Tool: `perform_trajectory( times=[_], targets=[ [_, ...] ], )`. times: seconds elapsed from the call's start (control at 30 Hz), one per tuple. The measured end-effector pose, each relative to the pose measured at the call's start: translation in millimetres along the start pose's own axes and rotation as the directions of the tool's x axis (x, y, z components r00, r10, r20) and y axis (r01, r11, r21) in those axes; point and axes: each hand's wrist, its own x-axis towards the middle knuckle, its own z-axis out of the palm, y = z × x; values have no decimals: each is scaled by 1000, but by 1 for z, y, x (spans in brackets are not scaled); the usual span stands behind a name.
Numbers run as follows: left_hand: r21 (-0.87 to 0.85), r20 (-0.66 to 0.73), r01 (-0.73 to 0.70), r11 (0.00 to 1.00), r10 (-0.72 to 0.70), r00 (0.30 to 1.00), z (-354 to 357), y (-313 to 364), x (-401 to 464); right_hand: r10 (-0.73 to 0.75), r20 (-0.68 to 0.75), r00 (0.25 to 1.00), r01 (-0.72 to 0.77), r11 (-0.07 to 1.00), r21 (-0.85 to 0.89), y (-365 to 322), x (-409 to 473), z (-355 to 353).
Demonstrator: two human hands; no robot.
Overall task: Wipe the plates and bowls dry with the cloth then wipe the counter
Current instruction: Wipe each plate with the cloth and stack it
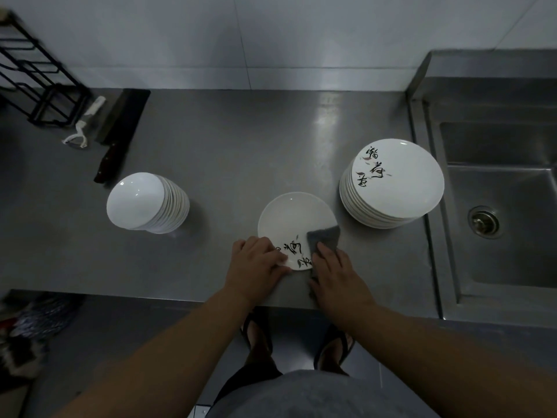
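A single white plate (294, 220) with black calligraphy lies on the steel counter (229, 152) near its front edge. My left hand (256, 262) grips the plate's near left rim. My right hand (331, 274) presses a grey cloth (324, 238) onto the plate's near right side, fingers laid over the cloth. A stack of several white bowls (147, 203) stands to the left. A stack of several calligraphy plates (391, 184) stands to the right, beside the sink.
A steel sink (506, 224) with a round drain fills the right side. At the back left lie a cleaver (120, 131) and a white peeler (83, 128), next to a black wire rack (36, 76). A tiled wall runs behind the counter.
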Motion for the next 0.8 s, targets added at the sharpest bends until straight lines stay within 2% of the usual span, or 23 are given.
perform_trajectory(
  times=[0.1,0.17,0.23,0.3,0.37,0.43,0.5,0.57,0.63,0.8],
  targets=[
    [6,10,12,1000,-12,1000,-2,1,0,171,20,985,-170,952,256,0,-8,6],
    [18,10,3,1000,-3,1000,-4,2,1,239,100,966,-259,867,425,0,-3,-11],
    [26,20,-5,1000,5,1000,-7,1,2,308,187,933,-360,777,516,5,9,-35],
    [20,28,22,1000,-22,999,-11,2,3,402,266,876,-482,732,482,12,25,-59],
    [9,34,101,995,-102,994,-20,3,7,477,372,797,-593,736,326,26,38,-67],
    [-17,82,237,971,-235,969,-30,5,15,527,477,703,-663,729,172,41,50,-67],
    [-74,200,405,911,-384,901,-35,2,26,538,543,645,-684,724,96,51,62,-64],
    [-109,330,517,849,-460,824,-38,-1,39,539,572,618,-696,713,81,55,72,-61],
    [-115,411,546,830,-461,787,-40,0,49,532,593,605,-709,698,98,53,80,-59],
    [-136,442,598,790,-492,750,-51,2,64,503,635,586,-748,636,187,45,91,-70]
  ],
)
